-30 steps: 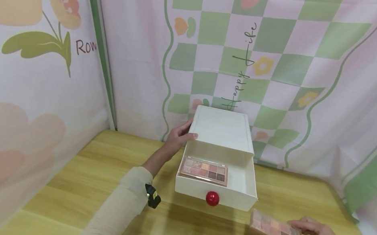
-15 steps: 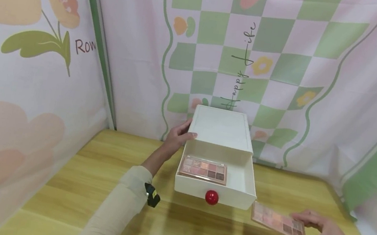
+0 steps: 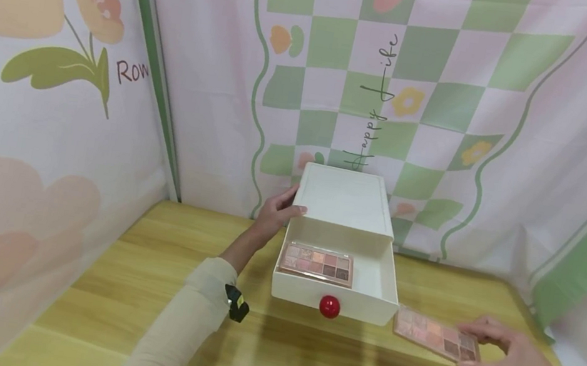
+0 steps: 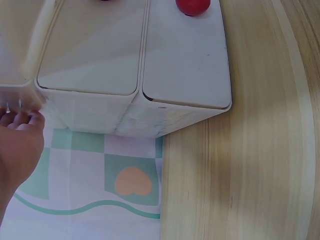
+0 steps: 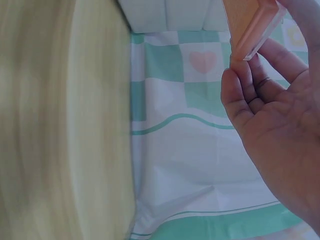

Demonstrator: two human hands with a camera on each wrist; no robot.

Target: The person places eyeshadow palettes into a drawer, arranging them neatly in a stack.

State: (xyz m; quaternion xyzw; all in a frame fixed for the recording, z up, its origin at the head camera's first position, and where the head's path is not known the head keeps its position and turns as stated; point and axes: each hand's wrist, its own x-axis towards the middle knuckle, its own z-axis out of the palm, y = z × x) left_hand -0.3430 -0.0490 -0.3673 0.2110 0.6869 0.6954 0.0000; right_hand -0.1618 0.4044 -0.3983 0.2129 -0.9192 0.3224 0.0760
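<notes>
A white drawer unit (image 3: 344, 200) has its top drawer (image 3: 366, 308), with a round red knob (image 3: 329, 307), pulled out. In the left part of that drawer lies an eyeshadow palette (image 3: 318, 264) with rows of pink and brown shades. My left hand (image 3: 272, 218) rests on the unit's left side, thumb on the top near the front edge. To the right of the drawer, my right hand (image 3: 508, 360) pinches a second eyeshadow palette (image 3: 436, 334) by its right end, held above the table. The right wrist view shows the edge of this palette (image 5: 252, 30) between thumb and fingers.
Below the pulled-out drawer, two shut drawer fronts (image 4: 185, 55) show in the left wrist view. The unit stands on a wooden table (image 3: 146, 256). Behind it hangs a checkered cloth (image 3: 369, 93), and a flowered cloth (image 3: 26, 105) closes off the left side.
My right hand has raised its palette slightly, and the palette has levelled out beside the drawer. The left hand, the drawer and the palette inside it stay in place.
</notes>
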